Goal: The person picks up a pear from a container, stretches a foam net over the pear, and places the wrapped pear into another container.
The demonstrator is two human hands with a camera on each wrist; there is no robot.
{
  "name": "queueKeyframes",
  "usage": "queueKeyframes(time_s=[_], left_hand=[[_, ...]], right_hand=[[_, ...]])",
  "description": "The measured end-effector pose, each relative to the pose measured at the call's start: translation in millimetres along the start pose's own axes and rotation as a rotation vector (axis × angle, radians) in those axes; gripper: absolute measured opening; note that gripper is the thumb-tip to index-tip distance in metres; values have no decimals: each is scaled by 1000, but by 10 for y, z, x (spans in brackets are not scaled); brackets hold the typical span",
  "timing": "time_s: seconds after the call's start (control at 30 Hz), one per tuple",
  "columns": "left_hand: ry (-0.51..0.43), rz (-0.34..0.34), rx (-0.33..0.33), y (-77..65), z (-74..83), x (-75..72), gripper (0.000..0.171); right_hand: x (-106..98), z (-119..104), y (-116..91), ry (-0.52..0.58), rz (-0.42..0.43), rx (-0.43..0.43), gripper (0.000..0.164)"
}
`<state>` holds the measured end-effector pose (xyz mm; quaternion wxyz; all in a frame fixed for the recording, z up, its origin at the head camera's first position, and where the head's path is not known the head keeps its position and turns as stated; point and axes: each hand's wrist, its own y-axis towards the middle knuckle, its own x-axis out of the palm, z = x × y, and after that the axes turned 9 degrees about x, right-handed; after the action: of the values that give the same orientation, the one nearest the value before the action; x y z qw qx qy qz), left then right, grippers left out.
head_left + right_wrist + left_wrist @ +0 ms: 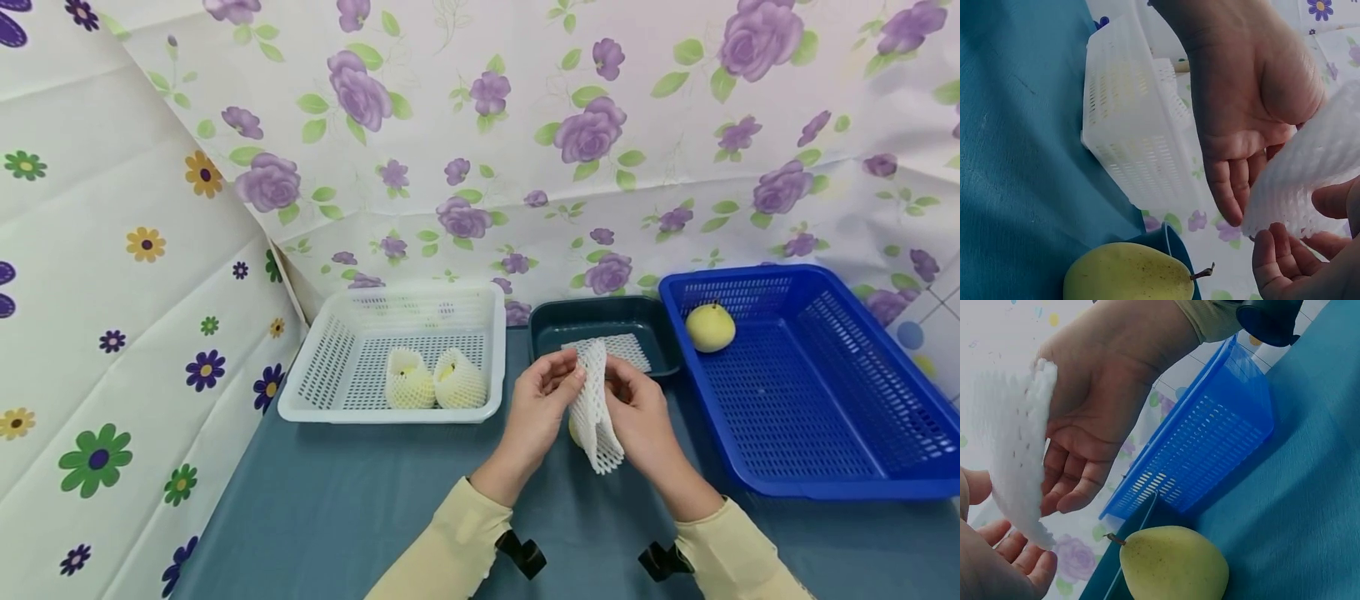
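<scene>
The person wears pale yellow cloth sleeves, plain and lightly creased, the left sleeve (450, 546) and the right sleeve (735, 554) each ending in a cuff near the wrist. Beyond the cuffs, the left hand (536, 412) and right hand (645, 417) are bare. At each forearm sits a small black camera mount, the left mount (525, 557) boxy, the right mount (1269, 322) rounded in the left wrist view.

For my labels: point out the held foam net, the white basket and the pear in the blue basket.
Foam net (594, 404): head view, its middle.
White basket (382, 416): head view, front rim.
Pear (709, 328): head view, its middle.
</scene>
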<state>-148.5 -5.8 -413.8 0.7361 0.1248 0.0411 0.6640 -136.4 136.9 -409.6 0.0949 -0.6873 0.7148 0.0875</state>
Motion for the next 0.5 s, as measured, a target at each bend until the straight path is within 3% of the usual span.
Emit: queueKeyframes(time_s=[0.27,0.5], left_hand=[[19,-49,-37,30,-15,-39,30],[-45,-48,-121,31,-19,-77,17]], right_hand=[[-39,-19,-12,39,20,-21,21],[-93,-78,-40,404,-105,71,17]])
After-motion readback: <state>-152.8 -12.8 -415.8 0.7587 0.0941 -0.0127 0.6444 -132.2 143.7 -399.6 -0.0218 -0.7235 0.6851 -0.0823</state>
